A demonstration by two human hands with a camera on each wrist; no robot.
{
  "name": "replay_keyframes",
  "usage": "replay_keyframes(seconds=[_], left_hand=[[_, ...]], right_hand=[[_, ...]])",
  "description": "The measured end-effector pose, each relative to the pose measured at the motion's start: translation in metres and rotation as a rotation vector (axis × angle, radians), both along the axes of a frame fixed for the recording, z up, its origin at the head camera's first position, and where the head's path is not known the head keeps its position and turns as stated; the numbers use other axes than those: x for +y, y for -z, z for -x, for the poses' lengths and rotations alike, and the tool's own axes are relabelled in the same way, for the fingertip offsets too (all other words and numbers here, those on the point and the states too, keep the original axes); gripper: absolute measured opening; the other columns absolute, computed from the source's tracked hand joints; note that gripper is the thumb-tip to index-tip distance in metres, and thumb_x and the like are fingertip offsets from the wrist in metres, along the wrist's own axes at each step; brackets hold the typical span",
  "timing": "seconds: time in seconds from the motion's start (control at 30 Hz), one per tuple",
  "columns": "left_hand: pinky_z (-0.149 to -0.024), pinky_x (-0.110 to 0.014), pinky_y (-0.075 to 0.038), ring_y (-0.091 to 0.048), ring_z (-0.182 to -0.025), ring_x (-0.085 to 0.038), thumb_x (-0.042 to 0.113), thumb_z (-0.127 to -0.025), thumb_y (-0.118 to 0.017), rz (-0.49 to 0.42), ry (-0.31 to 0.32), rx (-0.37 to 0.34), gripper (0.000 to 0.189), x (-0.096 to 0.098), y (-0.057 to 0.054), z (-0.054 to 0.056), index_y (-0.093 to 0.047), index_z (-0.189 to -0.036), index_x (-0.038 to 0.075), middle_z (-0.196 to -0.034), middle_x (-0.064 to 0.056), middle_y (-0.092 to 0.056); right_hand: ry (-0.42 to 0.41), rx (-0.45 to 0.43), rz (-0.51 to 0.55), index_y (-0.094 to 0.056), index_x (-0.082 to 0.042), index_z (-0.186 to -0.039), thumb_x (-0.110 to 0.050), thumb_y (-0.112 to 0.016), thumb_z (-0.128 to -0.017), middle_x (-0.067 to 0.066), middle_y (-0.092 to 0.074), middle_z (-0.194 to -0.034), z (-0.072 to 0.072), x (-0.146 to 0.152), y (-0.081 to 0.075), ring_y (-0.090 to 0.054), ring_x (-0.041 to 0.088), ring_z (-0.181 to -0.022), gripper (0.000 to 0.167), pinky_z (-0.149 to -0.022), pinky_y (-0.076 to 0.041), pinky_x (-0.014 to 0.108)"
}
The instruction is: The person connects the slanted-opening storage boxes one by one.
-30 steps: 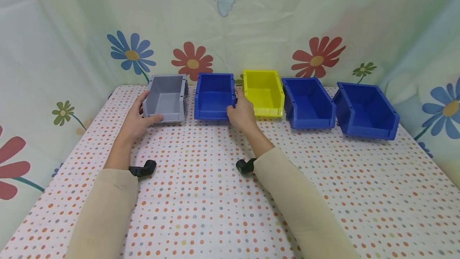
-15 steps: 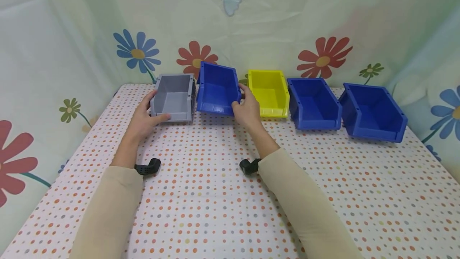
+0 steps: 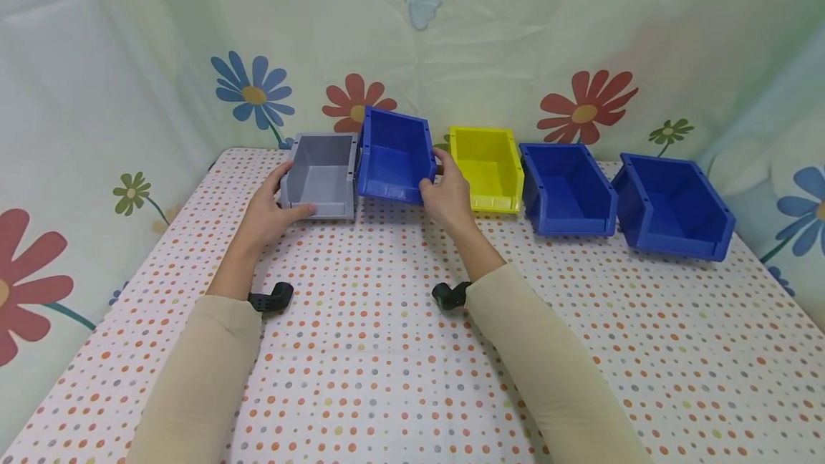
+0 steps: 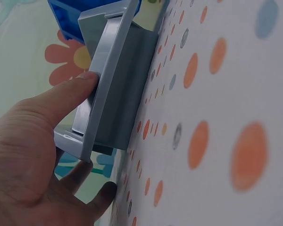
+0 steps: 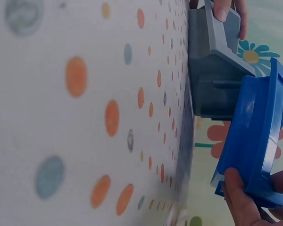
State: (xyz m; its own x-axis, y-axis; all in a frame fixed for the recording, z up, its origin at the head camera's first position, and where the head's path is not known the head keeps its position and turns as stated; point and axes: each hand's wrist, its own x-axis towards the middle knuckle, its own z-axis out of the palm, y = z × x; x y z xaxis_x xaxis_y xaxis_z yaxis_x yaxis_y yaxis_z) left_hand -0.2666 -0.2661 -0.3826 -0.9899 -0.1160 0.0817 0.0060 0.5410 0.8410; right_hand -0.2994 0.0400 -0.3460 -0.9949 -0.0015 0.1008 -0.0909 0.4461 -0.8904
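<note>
My left hand [image 3: 267,212] grips the grey bin [image 3: 320,176] at its left front corner. In the left wrist view the thumb lies on the bin's front lip [image 4: 97,89] and the fingers go round its side. My right hand [image 3: 450,195] pinches the right wall of a blue bin [image 3: 394,160]. That bin is raised off the table and tilted, its left side against the grey bin's right edge. From the right wrist view, the blue bin [image 5: 254,127] hangs clear of the cloth beside the grey bin [image 5: 212,70], thumb and fingers on its end.
A yellow bin [image 3: 486,170] stands just right of my right hand. Farther right are two more blue bins, one [image 3: 567,192] beside it and another [image 3: 673,206] at the end of the row. A dotted cloth [image 3: 387,364] covers the table; a flowered curtain [image 3: 496,41] hangs behind.
My right hand has lifted the blue bin off the table, tilted it and brought it left against the grey bin. My left hand keeps its hold on the grey bin. The view has shifted slightly.
</note>
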Motion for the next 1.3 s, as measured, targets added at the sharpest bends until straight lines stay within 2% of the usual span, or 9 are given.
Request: replay_keyframes(seconds=[0.23,0.37,0.57,0.77,0.93,1.03,1.13,1.23,1.3], left_hand=[[-0.123,-0.061,-0.028,-0.025,-0.157,-0.038,0.028,-0.089,-0.083,0.006,0.010,0.000,0.100,0.005,0.000,0.004,-0.020,-0.166,0.033,-0.173,-0.008,-0.022],[-0.122,-0.062,-0.029,-0.026,-0.157,-0.039,0.028,-0.089,-0.083,0.003,0.018,-0.002,0.100,0.008,0.000,0.005,-0.020,-0.166,0.033,-0.173,-0.009,-0.022],[-0.122,-0.061,-0.031,-0.028,-0.156,-0.038,0.028,-0.089,-0.083,0.001,0.024,-0.002,0.100,0.012,-0.001,0.007,-0.020,-0.166,0.033,-0.172,-0.008,-0.023],[-0.121,-0.061,-0.031,-0.029,-0.155,-0.038,0.031,-0.090,-0.083,0.002,0.027,-0.017,0.100,0.011,-0.002,0.005,-0.018,-0.166,0.035,-0.172,-0.009,-0.022],[-0.121,-0.062,-0.030,-0.028,-0.156,-0.038,0.033,-0.090,-0.082,0.011,0.014,-0.035,0.100,0.007,-0.005,0.001,-0.017,-0.166,0.037,-0.173,-0.008,-0.021],[-0.121,-0.063,-0.030,-0.027,-0.156,-0.038,0.034,-0.090,-0.081,0.013,0.011,-0.044,0.101,0.004,-0.005,-0.002,-0.015,-0.166,0.038,-0.173,-0.008,-0.020],[-0.121,-0.063,-0.030,-0.025,-0.157,-0.038,0.036,-0.090,-0.082,0.010,0.010,-0.052,0.102,0.003,-0.005,-0.004,-0.014,-0.166,0.038,-0.174,-0.008,-0.018],[-0.121,-0.064,-0.030,-0.024,-0.157,-0.039,0.036,-0.089,-0.082,0.014,0.006,-0.051,0.103,0.002,-0.004,-0.005,-0.014,-0.167,0.037,-0.174,-0.008,-0.017],[-0.121,-0.064,-0.030,-0.024,-0.157,-0.040,0.035,-0.090,-0.082,0.018,0.005,-0.047,0.103,0.002,-0.003,-0.005,-0.013,-0.167,0.036,-0.174,-0.009,-0.017]], right_hand=[[0.004,0.034,-0.038,-0.033,-0.016,-0.162,-0.009,-0.051,-0.103,0.019,-0.051,-0.151,-0.001,0.004,-0.005,-0.052,0.033,-0.133,0.063,-0.112,-0.049,0.046],[-0.009,0.072,-0.074,-0.034,-0.014,-0.162,-0.008,-0.052,-0.103,0.018,-0.053,-0.150,-0.002,0.007,-0.010,-0.055,0.032,-0.128,0.062,-0.109,-0.050,0.045],[-0.028,0.136,-0.154,-0.034,-0.008,-0.162,-0.008,-0.052,-0.102,0.017,-0.052,-0.153,-0.004,0.007,-0.020,-0.052,0.030,-0.139,0.062,-0.117,-0.044,0.043],[-0.052,0.103,-0.231,-0.032,-0.006,-0.162,-0.009,-0.053,-0.103,0.019,-0.048,-0.157,-0.003,0.007,-0.029,-0.048,0.032,-0.144,0.063,-0.119,-0.041,0.044],[-0.048,0.072,-0.266,-0.031,-0.012,-0.163,-0.016,-0.055,-0.104,0.018,-0.048,-0.157,-0.003,0.005,-0.029,-0.049,0.032,-0.142,0.064,-0.118,-0.042,0.046],[-0.004,0.160,-0.386,-0.033,-0.015,-0.163,-0.027,-0.055,-0.104,0.016,-0.047,-0.156,-0.006,0.001,-0.030,-0.052,0.033,-0.137,0.064,-0.111,-0.048,0.048],[0.017,0.345,-0.548,-0.037,-0.014,-0.161,-0.035,-0.055,-0.103,0.016,-0.045,-0.156,-0.010,-0.006,-0.032,-0.050,0.034,-0.136,0.064,-0.108,-0.050,0.049],[-0.038,0.515,-0.669,-0.040,-0.014,-0.159,-0.036,-0.055,-0.104,0.015,-0.045,-0.157,-0.011,-0.017,-0.034,-0.046,0.034,-0.141,0.062,-0.114,-0.046,0.047],[-0.111,0.566,-0.721,-0.040,-0.014,-0.159,-0.036,-0.054,-0.104,0.015,-0.044,-0.159,-0.011,-0.025,-0.034,-0.044,0.034,-0.144,0.061,-0.119,-0.041,0.046]])
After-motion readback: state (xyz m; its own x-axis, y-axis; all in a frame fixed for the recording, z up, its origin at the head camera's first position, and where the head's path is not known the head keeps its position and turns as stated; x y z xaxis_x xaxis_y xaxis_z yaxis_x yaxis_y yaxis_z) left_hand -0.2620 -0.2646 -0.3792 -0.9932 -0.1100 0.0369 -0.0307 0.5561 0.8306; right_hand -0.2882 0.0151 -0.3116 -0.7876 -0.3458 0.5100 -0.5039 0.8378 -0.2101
